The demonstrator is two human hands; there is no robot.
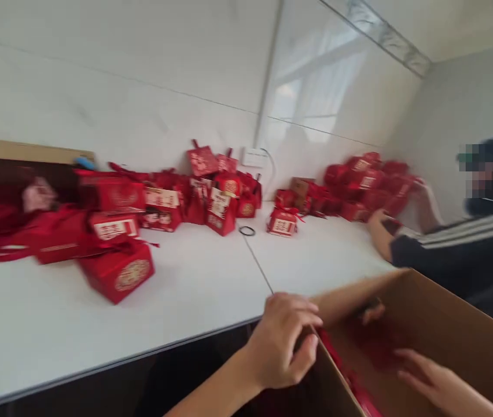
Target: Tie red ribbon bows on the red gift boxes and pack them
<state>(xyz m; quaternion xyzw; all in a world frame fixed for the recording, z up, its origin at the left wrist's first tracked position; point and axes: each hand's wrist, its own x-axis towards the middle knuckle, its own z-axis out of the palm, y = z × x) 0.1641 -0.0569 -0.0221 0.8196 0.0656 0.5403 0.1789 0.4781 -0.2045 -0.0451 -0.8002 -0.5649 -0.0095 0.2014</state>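
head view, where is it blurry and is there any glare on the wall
Head view: the red boxes at left look smeared, and the right hand at the cardboard box is soft too; head view: the left hand at its rim is crisper; head view: pale, window-like glare shows on the glossy wall.

Left hand (285,339): bare, slim-fingered, rounded knuckles
Left forearm (218,388): bare, narrowing at wrist
Right hand (426,373): bare, slender fingers, blurred
Right forearm (474,401): bare
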